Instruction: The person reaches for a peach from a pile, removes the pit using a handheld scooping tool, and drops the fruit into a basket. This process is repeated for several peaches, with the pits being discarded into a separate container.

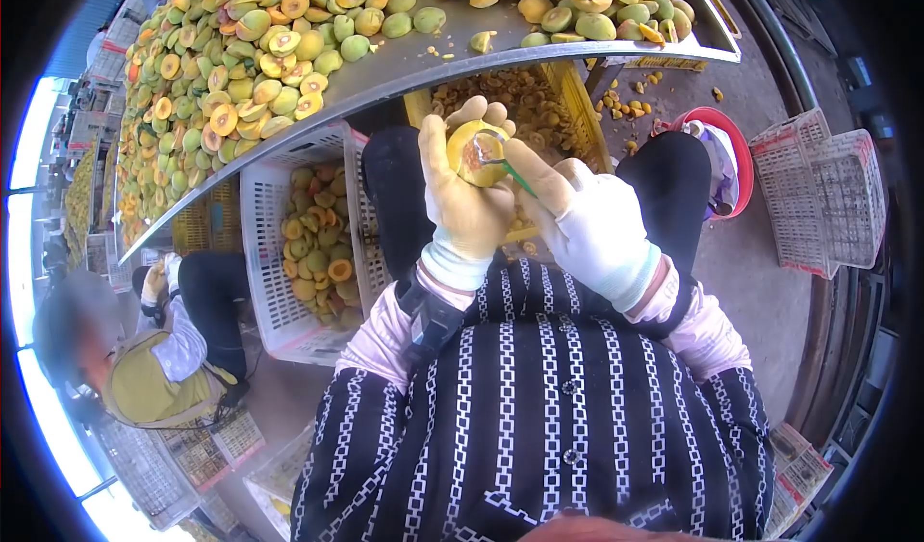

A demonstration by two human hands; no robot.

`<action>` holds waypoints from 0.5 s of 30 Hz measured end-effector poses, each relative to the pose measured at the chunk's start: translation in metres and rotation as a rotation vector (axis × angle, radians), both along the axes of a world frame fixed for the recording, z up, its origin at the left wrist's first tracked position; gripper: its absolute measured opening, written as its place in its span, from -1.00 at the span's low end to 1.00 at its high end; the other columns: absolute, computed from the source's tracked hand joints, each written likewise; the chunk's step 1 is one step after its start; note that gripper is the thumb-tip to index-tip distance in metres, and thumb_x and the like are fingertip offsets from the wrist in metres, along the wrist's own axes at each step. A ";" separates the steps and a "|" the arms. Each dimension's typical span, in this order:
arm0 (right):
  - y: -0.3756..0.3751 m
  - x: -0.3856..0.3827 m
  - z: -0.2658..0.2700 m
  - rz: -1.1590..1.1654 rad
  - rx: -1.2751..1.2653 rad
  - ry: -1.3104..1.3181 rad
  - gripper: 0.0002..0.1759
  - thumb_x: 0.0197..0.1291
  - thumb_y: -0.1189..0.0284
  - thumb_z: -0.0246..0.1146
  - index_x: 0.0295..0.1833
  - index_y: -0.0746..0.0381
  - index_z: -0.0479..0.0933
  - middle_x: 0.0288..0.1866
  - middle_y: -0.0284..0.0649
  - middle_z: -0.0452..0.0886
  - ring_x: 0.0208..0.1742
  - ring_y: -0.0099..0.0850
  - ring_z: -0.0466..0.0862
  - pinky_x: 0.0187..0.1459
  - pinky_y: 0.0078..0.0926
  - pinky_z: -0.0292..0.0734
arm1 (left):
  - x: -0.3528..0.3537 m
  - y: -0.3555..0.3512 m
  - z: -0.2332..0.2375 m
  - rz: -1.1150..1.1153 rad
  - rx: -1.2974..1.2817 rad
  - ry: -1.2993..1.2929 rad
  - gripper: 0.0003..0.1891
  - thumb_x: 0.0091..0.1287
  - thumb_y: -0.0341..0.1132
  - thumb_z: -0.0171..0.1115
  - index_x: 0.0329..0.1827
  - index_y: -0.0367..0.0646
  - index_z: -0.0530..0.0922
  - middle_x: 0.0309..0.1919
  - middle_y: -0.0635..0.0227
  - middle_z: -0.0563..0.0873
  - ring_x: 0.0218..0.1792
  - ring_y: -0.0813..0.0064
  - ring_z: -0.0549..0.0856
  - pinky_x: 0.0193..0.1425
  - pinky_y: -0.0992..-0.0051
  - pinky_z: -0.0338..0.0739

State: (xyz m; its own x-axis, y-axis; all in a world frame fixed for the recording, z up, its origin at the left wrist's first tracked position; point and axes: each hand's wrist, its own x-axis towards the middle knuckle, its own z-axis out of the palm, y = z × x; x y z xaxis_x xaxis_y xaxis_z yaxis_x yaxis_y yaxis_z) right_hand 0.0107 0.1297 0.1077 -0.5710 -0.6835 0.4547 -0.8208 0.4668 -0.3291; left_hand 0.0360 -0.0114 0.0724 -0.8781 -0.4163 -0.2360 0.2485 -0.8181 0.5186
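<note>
My left hand (469, 195), in a pale glove, is wrapped round a yellow peach half (466, 164), its cut face with the rough brown middle turned up. In my gloved right hand (589, 217) is a pitting knife (520, 178) with a green handle. Its curved metal loop lies against the middle of the cut face. Both hands are above my lap, in front of the table edge. Below them, a yellow crate (575, 109) holds many pits and scraps, partly hidden by my hands.
Many halved peaches (279, 70) are heaped on the metal table (423, 65) ahead. A white crate (272, 253) of peach halves stands at my left. On the right are a red bucket (739, 152) and stacked crates (818, 195). A co-worker (159, 378) sits at the far left.
</note>
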 end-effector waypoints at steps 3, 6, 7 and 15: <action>-0.005 0.005 -0.004 -0.031 0.059 0.019 -0.33 0.11 0.35 0.28 0.39 0.02 0.34 -0.52 -0.28 0.42 -0.67 -0.38 0.49 -0.65 -0.42 0.40 | 0.000 0.002 -0.001 0.049 -0.067 -0.013 -0.50 0.47 0.12 -0.10 0.06 -0.14 0.51 -0.04 0.24 0.63 -0.01 0.30 0.61 0.15 0.32 0.50; -0.011 0.012 0.001 -0.069 0.141 -0.032 -0.37 0.09 0.44 0.31 0.34 0.09 0.39 -0.49 -0.21 0.49 -0.59 -0.29 0.57 -0.54 -0.34 0.50 | 0.000 0.007 0.002 0.104 -0.161 -0.014 -0.47 0.47 0.14 -0.14 0.06 -0.16 0.50 -0.10 0.26 0.64 -0.04 0.30 0.63 0.11 0.35 0.54; -0.012 0.012 -0.002 -0.069 0.141 -0.033 -0.37 0.09 0.44 0.31 0.34 0.09 0.39 -0.49 -0.21 0.49 -0.59 -0.29 0.57 -0.54 -0.34 0.50 | 0.000 0.008 0.002 0.134 -0.213 -0.024 -0.46 0.48 0.16 -0.16 0.05 -0.16 0.49 -0.13 0.27 0.63 -0.05 0.32 0.63 0.09 0.36 0.55; -0.021 0.014 -0.014 0.033 0.213 -0.105 -0.16 0.04 0.47 0.23 0.48 0.17 0.11 -0.44 -0.18 0.50 -0.60 -0.28 0.59 -0.59 -0.30 0.48 | -0.006 -0.005 -0.019 0.167 -0.282 -0.008 -0.48 0.48 0.14 -0.18 -0.05 -0.19 0.49 -0.21 0.23 0.63 -0.18 0.35 0.65 -0.08 0.41 0.58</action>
